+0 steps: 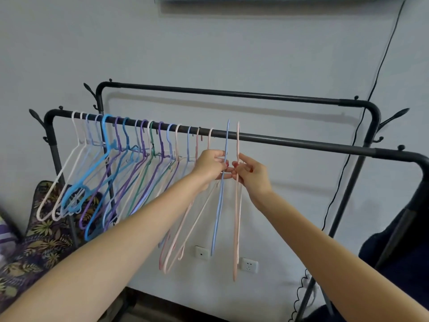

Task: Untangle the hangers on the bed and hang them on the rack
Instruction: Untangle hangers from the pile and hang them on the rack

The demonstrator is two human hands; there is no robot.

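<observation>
Left hand point(212, 163) grip pinches blue hanger point(220, 201); right hand point(249, 173) grip pinches pink hanger point(237, 217).

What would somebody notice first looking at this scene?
Two bare arms reach in from below: the left hand pinches a light blue hanger, the right hand a pink hanger, both raised at the front rail of the black rack. A row of pastel hangers crowds that rail's left half.

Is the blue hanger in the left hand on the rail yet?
Cannot tell: the blue hanger, held by the left hand, has its hook top above the front rail.
</observation>
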